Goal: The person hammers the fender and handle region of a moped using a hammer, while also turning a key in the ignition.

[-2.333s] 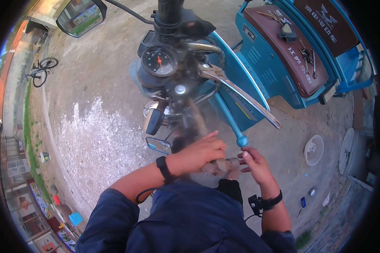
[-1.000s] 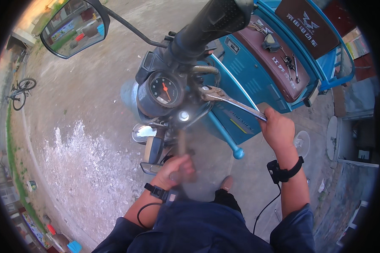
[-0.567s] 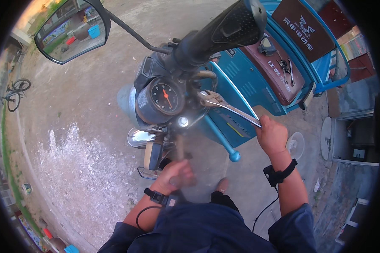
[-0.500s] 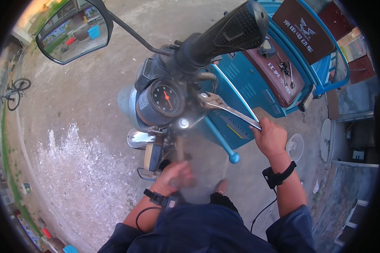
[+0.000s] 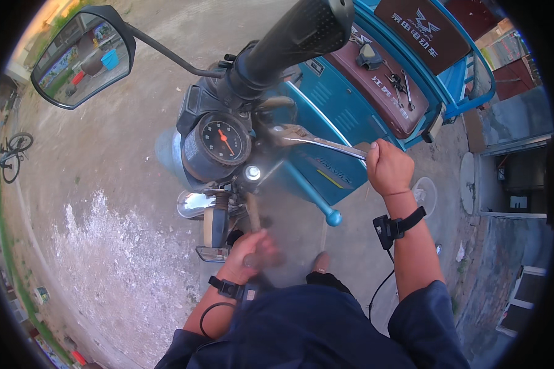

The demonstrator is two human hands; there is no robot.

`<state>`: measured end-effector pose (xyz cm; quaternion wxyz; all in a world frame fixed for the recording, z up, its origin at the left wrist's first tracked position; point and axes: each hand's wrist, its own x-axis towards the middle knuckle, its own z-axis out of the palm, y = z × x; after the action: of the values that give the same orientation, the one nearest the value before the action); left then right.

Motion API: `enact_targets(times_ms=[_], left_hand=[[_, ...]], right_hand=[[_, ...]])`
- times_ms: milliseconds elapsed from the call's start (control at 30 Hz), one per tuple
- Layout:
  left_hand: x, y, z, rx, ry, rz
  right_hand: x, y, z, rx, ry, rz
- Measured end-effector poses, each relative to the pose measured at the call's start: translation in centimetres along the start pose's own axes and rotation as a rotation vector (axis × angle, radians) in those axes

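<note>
In my right hand (image 5: 391, 167) is the handle of a long metal adjustable wrench (image 5: 332, 146). Its worn brown jaws sit at a bolt on the steering head, right of the round speedometer (image 5: 223, 140); how firmly they grip cannot be seen. My left hand (image 5: 252, 253) is closed round the near end of a bare, tan-brown handlebar tube (image 5: 253, 212), its fingers partly smeared. A shiny bolt head (image 5: 252, 173) shows between the speedometer and the tube. Across the far side points the other handlebar's black grip (image 5: 301, 46).
A mirror (image 5: 85, 56) juts out at upper left. Right of the handlebars stands the blue tricycle body (image 5: 320, 117), with a blue ball-ended lever (image 5: 332, 217). Several tools (image 5: 406, 89) lie on its brown seat (image 5: 375, 80). A whitish bucket (image 5: 425, 195) stands beyond my right wrist.
The handlebars and tricycle have shifted left and slightly up in view. The wrench handle has swung up a little with my right hand, and lies flatter. My left hand keeps hold of the tube.
</note>
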<state>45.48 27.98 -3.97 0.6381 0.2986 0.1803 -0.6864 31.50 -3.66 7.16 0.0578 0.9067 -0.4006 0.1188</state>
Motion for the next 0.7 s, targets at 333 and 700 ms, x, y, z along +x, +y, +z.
enact_targets(times_ms=[333,700], left_hand=[[0.3,0.0,0.2,0.006,-0.028,0.012],[0.6,-0.3,-0.2,-0.055,-0.035,0.004]], right_hand=[[-0.2,0.3,1.7,0.030,0.058,-0.029],[0.6,0.0,2.2,0.152,0.378,0.174]])
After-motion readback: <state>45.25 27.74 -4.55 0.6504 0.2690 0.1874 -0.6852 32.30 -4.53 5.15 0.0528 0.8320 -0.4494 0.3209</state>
